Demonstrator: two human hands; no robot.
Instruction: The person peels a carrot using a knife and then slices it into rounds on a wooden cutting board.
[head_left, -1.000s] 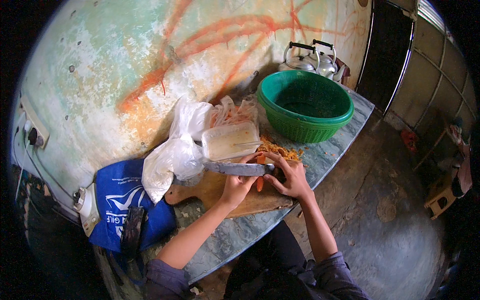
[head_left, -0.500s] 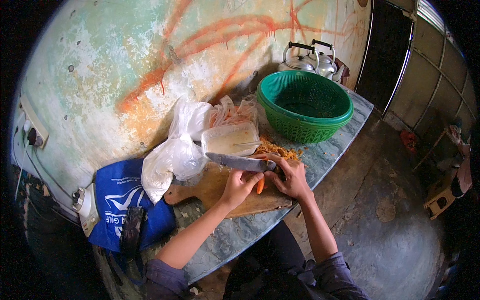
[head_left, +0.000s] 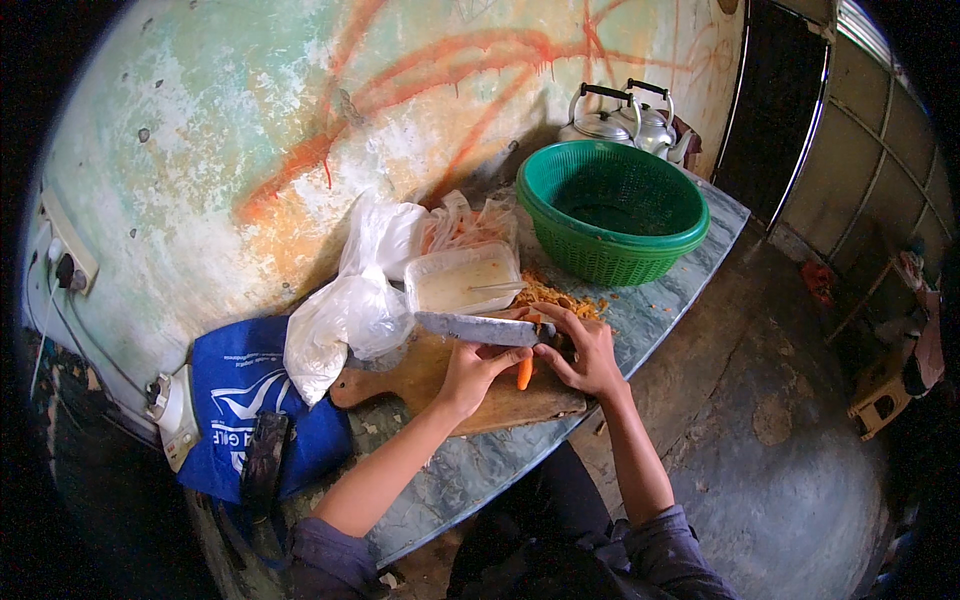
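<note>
A broad-bladed knife [head_left: 475, 328] lies level across my hands, its blade pointing left. My right hand [head_left: 588, 358] is closed round its dark handle. Under the blade a small orange carrot [head_left: 525, 374] shows its tip, and my left hand [head_left: 476, 376] grips it from the left; the rest of it is hidden by fingers and knife. Both hands are above a wooden cutting board [head_left: 490, 408], whose handle points left. Just beyond the knife sits a white rectangular tub [head_left: 436, 290] with a pale utensil in it. Orange shavings [head_left: 560, 300] are heaped behind my right hand.
A green basket [head_left: 612, 265] stands far right on the marbled table [head_left: 440, 490], with metal kettles [head_left: 600, 127] behind it. Along the wall are a knotted plastic bag [head_left: 318, 345] of pale contents and a bag of orange pieces [head_left: 470, 228]. A blue bag [head_left: 232, 365] lies left.
Knife, carrot and both hands have shifted only slightly. The blade shows a little more of its flat side now, and both hands keep their hold.
</note>
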